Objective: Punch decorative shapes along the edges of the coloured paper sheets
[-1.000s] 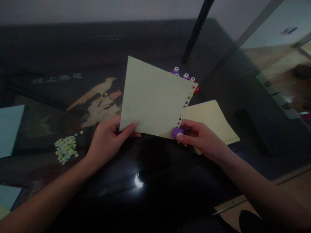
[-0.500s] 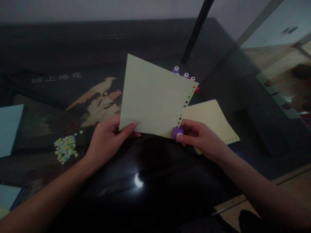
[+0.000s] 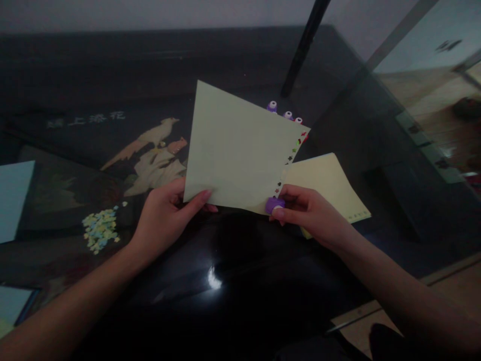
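Observation:
A pale sheet of paper (image 3: 240, 150) is held up above the dark table, with a row of small punched shapes down its right edge. My left hand (image 3: 169, 210) pinches its lower left corner, thumb in front and fingers behind. In my right hand (image 3: 306, 208) is a small purple craft punch (image 3: 275, 204), gripped between thumb and fingers and set over the sheet's lower right corner. More purple and red punches (image 3: 287, 116) stand behind the sheet, partly hidden by it.
Pale yellow sheets (image 3: 323, 183) lie under my right hand, with a punched edge. A pile of small paper cut-outs (image 3: 100, 229) sits left of my left forearm. Blue paper (image 3: 15, 200) lies at the far left. A black pole (image 3: 304, 50) rises at the back of the glossy table (image 3: 180, 311).
The sheet's upper right corner has shifted slightly to the right. Both hands keep their hold, and the punch stays at the lower right corner.

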Motion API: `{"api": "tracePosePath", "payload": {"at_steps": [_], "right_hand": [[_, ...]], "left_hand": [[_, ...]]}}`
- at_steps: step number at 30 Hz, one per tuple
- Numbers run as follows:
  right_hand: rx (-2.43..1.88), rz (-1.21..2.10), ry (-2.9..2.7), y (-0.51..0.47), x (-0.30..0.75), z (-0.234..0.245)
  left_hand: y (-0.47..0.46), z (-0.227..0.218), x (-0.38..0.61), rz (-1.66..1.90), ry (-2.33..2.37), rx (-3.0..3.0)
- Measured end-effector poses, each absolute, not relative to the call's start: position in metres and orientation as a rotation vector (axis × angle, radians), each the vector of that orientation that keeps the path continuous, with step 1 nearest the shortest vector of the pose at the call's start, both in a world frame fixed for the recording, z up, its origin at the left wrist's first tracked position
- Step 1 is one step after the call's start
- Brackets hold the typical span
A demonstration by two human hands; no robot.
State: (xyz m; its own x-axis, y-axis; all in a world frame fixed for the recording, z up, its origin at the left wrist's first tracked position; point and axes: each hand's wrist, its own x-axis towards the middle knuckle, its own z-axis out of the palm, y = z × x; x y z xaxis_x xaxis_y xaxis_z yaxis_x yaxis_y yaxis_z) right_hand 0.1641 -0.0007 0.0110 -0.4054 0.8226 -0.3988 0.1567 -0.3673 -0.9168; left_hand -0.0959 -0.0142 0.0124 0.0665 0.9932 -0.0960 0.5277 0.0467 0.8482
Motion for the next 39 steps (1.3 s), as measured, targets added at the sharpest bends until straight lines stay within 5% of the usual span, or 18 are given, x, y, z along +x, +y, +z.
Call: {"api": "tracePosePath", "payload": {"at_steps": [39], "right_hand": [[-1.356, 1.792, -1.421, -0.0013, 0.1637, 0.0138]], "left_hand": [[-0.0151, 0.0152, -0.0944, 0.783, 1.592, 1.552]]}}
